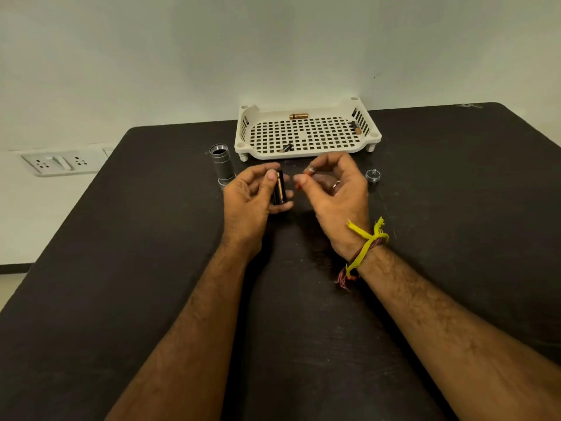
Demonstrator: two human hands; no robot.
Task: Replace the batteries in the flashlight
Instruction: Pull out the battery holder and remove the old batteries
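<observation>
The left hand has its grip clamped on a black battery holder — thumb across the near upper side, fingers curled behind and under it — and holds it roughly upright just above the dark surface. A copper-coloured battery sits in the holder's open side, running along its length.

Just to the right, close to the holder but apart from it, the right hand pinches a small reddish battery between thumb and forefinger; most of it is hidden by the fingertips, so only its ends show. The other fingers are curled above the palm, and a ring sits on one of them. Yellow and red threads are tied round the right wrist.

Beyond the left hand, the silver flashlight body stands upright on the surface, its open end up. On the far side of the right hand lies the flashlight's end cap, spring facing up.

Behind both hands sits a white perforated tray at the surface's far edge, against the wall. Inside it lie three more batteries: a gold one along the back wall, one at the right side, and a dark one near the front rim.

A white switch-and-socket panel is on the wall to the left.
</observation>
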